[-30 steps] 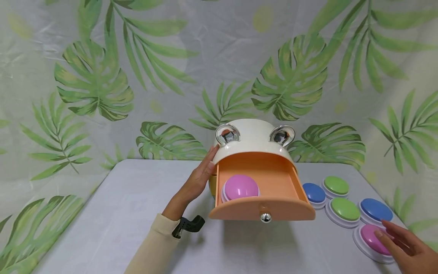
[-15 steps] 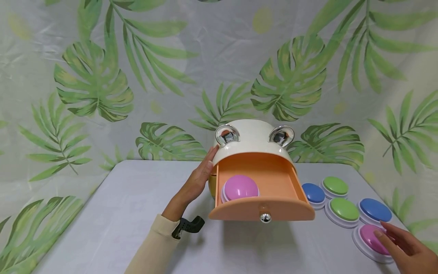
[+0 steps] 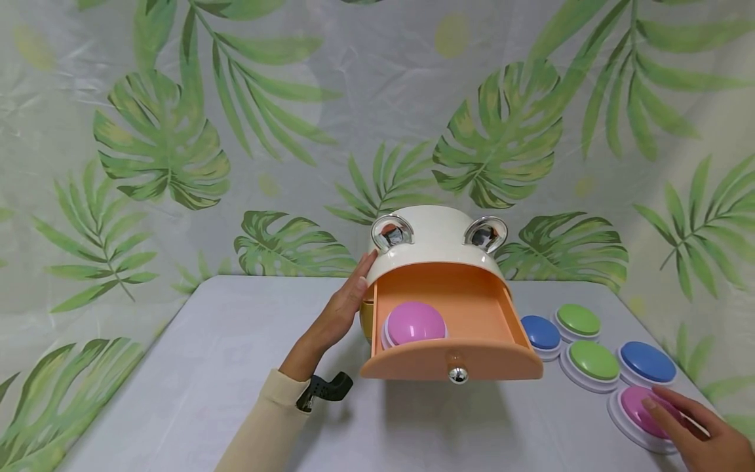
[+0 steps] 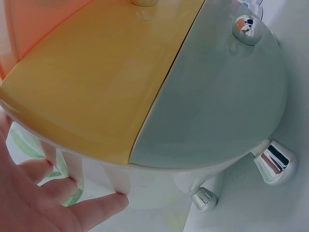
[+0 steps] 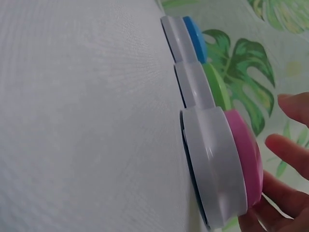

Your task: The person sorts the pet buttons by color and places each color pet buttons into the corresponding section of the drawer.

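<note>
Left of centre on the white table (image 3: 236, 341), the left hand (image 3: 339, 314) rests with straight fingers along the left side of a white, frog-eyed cabinet (image 3: 436, 231), curled round nothing. An orange drawer (image 3: 407, 364) juts from the cabinet toward the near side; one pink-domed button (image 3: 415, 322) sits in its left part, with bare floor to the right. Right of the cabinet, on the table, stand a blue button (image 3: 540, 332), a far green button (image 3: 579, 318), a nearer green button (image 3: 594, 359) and another blue button (image 3: 649, 360). Nearest of these is a second pink button (image 3: 637, 408), round, so without a long axis. It lies just left of the right hand (image 3: 710, 434), by far the closer hand; the drawer is well off to the left and farther back. The right hand's fingers are spread about the dome's right edge; how firmly they touch I cannot tell.
</note>
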Action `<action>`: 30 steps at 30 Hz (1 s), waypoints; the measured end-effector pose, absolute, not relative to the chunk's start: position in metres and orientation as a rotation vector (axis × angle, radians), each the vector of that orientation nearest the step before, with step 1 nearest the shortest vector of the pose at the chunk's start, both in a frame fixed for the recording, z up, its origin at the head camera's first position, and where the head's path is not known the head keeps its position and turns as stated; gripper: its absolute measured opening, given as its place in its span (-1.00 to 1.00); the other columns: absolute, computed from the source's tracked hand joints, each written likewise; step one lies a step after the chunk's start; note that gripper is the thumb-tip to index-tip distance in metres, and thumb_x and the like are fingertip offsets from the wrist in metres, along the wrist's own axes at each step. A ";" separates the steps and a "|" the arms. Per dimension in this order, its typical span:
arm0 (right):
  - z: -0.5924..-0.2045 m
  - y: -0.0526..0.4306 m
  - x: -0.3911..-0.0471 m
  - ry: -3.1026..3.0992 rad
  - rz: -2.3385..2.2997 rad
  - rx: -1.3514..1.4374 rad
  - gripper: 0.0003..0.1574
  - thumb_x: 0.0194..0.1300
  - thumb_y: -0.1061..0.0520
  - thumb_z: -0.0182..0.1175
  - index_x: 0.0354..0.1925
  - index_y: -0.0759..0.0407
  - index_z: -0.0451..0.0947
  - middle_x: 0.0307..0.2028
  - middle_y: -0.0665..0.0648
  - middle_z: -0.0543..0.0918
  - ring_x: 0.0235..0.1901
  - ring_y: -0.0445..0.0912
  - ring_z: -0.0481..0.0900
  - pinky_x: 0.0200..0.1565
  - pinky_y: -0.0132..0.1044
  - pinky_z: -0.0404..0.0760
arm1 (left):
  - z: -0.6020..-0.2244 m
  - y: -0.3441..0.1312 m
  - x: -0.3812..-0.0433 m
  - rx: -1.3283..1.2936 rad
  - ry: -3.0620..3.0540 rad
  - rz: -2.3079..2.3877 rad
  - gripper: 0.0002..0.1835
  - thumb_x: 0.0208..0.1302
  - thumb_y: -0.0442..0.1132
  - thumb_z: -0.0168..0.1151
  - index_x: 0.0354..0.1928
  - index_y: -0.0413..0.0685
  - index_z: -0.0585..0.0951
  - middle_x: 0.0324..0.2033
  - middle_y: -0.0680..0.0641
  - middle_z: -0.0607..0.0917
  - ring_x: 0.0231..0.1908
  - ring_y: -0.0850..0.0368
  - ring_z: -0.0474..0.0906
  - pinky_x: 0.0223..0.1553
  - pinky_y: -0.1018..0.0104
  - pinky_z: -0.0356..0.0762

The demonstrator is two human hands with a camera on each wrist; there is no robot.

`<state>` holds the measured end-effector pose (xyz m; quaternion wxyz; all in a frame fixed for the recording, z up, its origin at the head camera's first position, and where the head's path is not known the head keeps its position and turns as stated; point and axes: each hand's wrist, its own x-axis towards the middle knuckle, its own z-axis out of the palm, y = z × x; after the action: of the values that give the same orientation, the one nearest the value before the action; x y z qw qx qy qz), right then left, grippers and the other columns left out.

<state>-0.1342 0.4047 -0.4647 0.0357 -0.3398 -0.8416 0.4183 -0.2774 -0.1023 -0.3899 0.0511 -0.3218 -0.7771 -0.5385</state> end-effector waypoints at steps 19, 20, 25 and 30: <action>-0.480 0.414 -0.136 -2.711 1.224 -1.027 0.17 0.19 -0.49 0.10 0.46 0.22 0.08 0.28 0.52 0.19 0.08 0.37 0.24 -0.47 -0.32 0.59 | -0.363 -0.100 -0.253 -0.970 -2.394 -1.686 -0.45 0.57 -0.20 -0.40 0.54 0.11 -0.05 0.52 -0.01 -0.17 0.48 0.02 -0.26 0.29 -0.32 0.08; -0.479 0.413 -0.136 -2.718 1.218 -1.027 0.18 0.19 -0.48 0.10 0.46 0.22 0.08 0.27 0.52 0.19 0.06 0.37 0.25 -0.47 -0.32 0.58 | -0.363 -0.100 -0.254 -0.970 -2.394 -1.688 -0.45 0.57 -0.20 -0.40 0.54 0.11 -0.05 0.52 -0.01 -0.17 0.48 0.01 -0.26 0.29 -0.32 0.09; -0.477 0.410 -0.135 -2.732 1.184 -1.026 0.24 0.12 -0.51 0.15 0.46 0.22 0.07 0.26 0.52 0.20 0.04 0.37 0.30 -0.34 -0.14 0.62 | -0.363 -0.100 -0.254 -0.983 -2.384 -1.681 -0.45 0.57 -0.21 -0.39 0.54 0.08 -0.05 0.52 -0.03 -0.17 0.48 0.02 -0.26 0.32 -0.29 0.05; -0.485 0.413 -0.137 -2.773 1.150 -1.016 0.32 0.08 -0.53 0.18 0.49 0.21 -0.01 0.25 0.54 0.18 0.04 0.38 0.27 -0.36 -0.13 0.62 | -0.362 -0.100 -0.253 -0.981 -2.381 -1.670 -0.45 0.56 -0.23 -0.39 0.54 0.05 -0.04 0.51 -0.04 -0.15 0.49 0.03 -0.27 0.36 -0.25 -0.04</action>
<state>-0.1374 0.4132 -0.4851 -0.0140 -0.3207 -0.8748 0.3628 -0.2531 -0.0999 -0.3620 0.0362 -0.3195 -0.7752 -0.5437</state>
